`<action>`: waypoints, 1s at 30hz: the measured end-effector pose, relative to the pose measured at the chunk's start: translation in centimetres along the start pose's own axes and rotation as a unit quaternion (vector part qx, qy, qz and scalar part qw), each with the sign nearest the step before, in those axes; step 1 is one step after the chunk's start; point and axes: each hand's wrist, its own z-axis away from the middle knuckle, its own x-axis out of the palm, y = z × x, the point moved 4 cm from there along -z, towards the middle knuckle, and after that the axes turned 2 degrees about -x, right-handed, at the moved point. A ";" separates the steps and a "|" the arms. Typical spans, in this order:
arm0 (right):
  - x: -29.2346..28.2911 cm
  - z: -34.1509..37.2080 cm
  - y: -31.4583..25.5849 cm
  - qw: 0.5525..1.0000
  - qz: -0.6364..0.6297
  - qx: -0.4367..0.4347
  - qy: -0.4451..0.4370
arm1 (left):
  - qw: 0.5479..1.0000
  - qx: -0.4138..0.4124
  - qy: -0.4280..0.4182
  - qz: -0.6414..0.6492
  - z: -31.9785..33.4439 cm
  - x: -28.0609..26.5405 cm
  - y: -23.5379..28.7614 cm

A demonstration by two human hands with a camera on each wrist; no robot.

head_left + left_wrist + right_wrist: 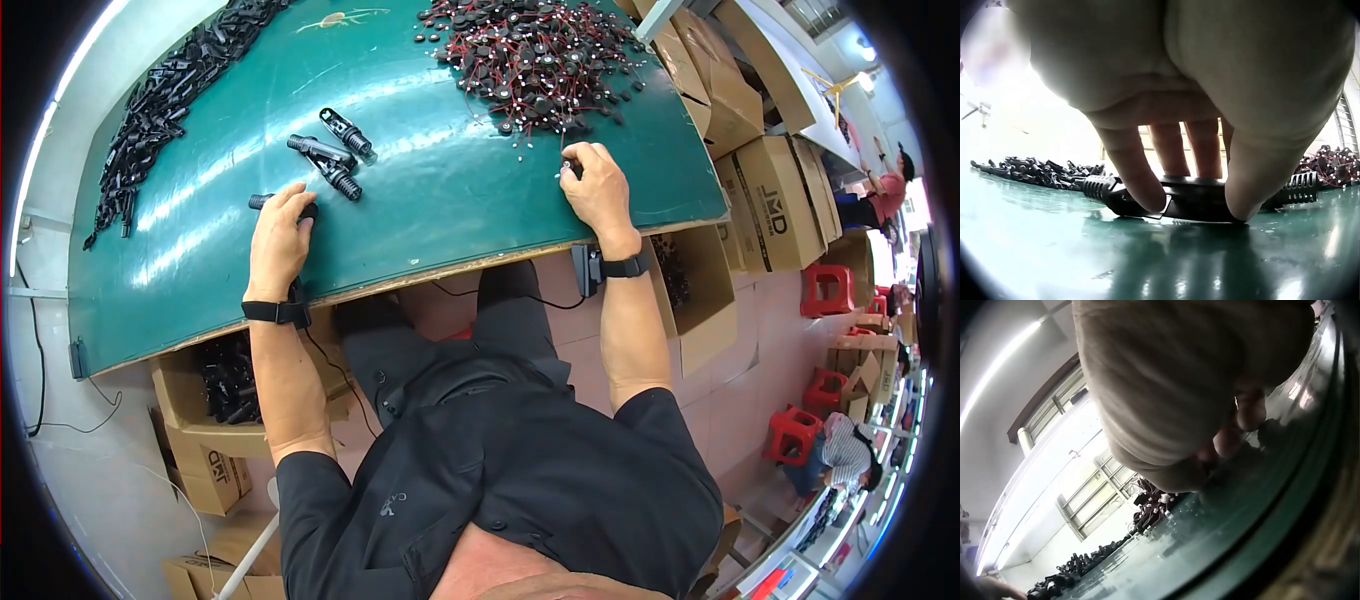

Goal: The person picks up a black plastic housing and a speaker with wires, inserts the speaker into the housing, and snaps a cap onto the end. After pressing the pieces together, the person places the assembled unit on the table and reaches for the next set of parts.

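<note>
My left hand (pixel 278 240) grips a black plastic housing with ribbed ends (pixel 1197 201), its fingers and thumb at either side of it on the green table. One end of the housing pokes out left of the hand in the head view. Beyond it lie 3 similar black housings (pixel 345 132), close together. My right hand (pixel 602 195) pinches a small black piece (pixel 571 167) with a white tip beside it, just in front of a pile of black discs with red wires (pixel 540 65). In the right wrist view the palm hides the held piece.
A long heap of black housings (pixel 165 105) runs along the table's left side. Below the front edge of the green table (pixel 430 225) stand open cartons, one at left (pixel 200 440), one at right (pixel 710 300). Red stools (pixel 828 290) and other people are off to the right.
</note>
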 end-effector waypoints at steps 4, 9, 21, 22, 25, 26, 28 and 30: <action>-0.6 1.3 -1.5 0.998 -0.010 -0.063 0.012 | 1.000 0.019 0.000 -0.025 -0.1 0.0 0.0; -0.3 1.7 -1.4 0.996 -0.024 -0.081 0.024 | 0.999 0.018 -0.014 -0.029 -0.3 0.1 0.3; -0.5 0.9 -1.6 0.893 -0.444 0.062 -0.037 | 0.999 0.037 -0.024 -0.005 -0.9 1.1 4.0; -0.4 1.0 -1.4 0.860 -0.501 0.087 -0.034 | 0.999 0.032 -0.025 -0.008 -1.0 1.2 4.2; 0.0 1.3 -2.2 0.846 -0.518 0.104 -0.074 | 0.999 0.034 -0.021 0.002 -1.6 1.4 4.5; 0.5 1.7 -2.6 0.871 -0.471 0.097 -0.101 | 0.999 0.020 -0.026 -0.003 -1.7 1.3 4.6; 1.3 2.6 -3.1 0.884 -0.443 0.058 -0.139 | 0.999 0.032 -0.018 -0.014 -1.5 1.4 4.3; 1.9 2.6 -3.5 0.901 -0.403 0.014 -0.163 | 0.999 0.019 -0.015 -0.028 -1.1 1.0 5.1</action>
